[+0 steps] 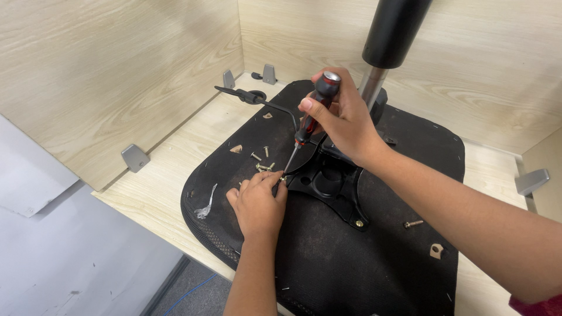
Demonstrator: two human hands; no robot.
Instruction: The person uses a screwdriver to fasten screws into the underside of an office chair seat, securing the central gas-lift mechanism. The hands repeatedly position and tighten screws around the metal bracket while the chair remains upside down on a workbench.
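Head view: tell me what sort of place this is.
Probably an office desk used as a workbench: a wood-grain desk with partition walls, an upturned chair seat, and a screwdriver in the right hand.

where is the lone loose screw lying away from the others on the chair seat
In the head view, the lone brass screw lies on the black fabric seat underside, right of the black metal bracket, under the right forearm.

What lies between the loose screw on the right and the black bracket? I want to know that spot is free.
In the head view, only bare black seat fabric lies between the loose screw and the black bracket.
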